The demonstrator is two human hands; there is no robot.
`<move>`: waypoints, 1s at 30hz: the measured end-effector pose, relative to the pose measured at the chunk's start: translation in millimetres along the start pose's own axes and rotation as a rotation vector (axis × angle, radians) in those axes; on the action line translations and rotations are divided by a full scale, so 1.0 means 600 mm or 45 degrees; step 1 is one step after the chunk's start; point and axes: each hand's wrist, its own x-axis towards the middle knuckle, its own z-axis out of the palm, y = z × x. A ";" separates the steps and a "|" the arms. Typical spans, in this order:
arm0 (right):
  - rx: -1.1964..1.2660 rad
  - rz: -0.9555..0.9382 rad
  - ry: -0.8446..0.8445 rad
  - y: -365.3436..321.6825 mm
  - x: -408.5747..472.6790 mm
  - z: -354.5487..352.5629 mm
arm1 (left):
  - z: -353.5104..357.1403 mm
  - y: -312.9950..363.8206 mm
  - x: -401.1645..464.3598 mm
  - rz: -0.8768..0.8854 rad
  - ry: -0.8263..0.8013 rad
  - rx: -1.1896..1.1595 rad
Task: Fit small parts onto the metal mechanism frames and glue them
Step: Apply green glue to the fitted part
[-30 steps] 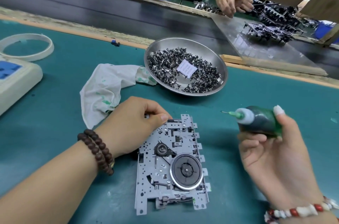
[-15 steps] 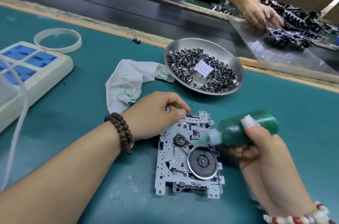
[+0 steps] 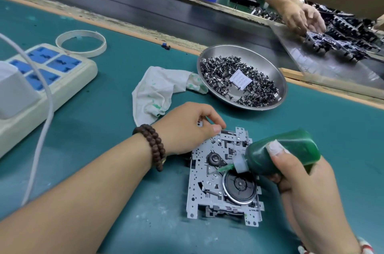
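Left hand: the left hand (image 3: 187, 129) rests on the far-left corner of the metal mechanism frame (image 3: 223, 179), fingers curled over its top edge and thumb tip pressed on the plate, holding it down on the green mat (image 3: 104, 139)
Right hand: the right hand (image 3: 301, 183) grips the green glue bottle (image 3: 280, 153), thumb along its upper side, the other fingers curled beneath
Bottle: tilted down and to the left of the grip; its white collar and green nozzle (image 3: 225, 168) reach over the frame
Nozzle tip: just beside the small round hub (image 3: 214, 158), on that hub's right; whether it touches the metal cannot be told
Frame: flat on the mat between the two hands, its large dark wheel (image 3: 240, 188) directly under the bottle's neck
Steel dish (image 3: 278, 75): beyond both hands, heaped with small dark parts (image 3: 220, 70), a white paper slip (image 3: 241, 79) lying on the heap
Cloth (image 3: 160, 89): crumpled, white with green stains, just past the left hand's knuckles and touching the dish's left side
Left wrist: double strand of brown beads (image 3: 154, 145)
Further left of the holding hand: power strip (image 3: 47, 75) with blue sockets, a white cable (image 3: 44, 120) trailing across it, a white ring (image 3: 81, 42) behind
Far side: another person's hand (image 3: 301, 17) over a pile of dark assemblies (image 3: 345, 39) across the black belt (image 3: 124, 2)
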 end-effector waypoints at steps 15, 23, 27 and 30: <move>-0.024 -0.113 0.049 0.003 0.002 0.003 | 0.001 0.001 -0.001 0.003 -0.013 -0.004; -0.030 -0.014 0.012 -0.010 0.001 0.009 | 0.001 0.003 -0.003 0.043 -0.006 0.009; 0.066 0.025 0.059 -0.009 0.000 0.012 | 0.001 0.004 -0.004 0.031 -0.012 0.016; 0.075 0.033 0.061 -0.011 0.001 0.016 | 0.000 0.004 -0.004 0.020 -0.015 0.019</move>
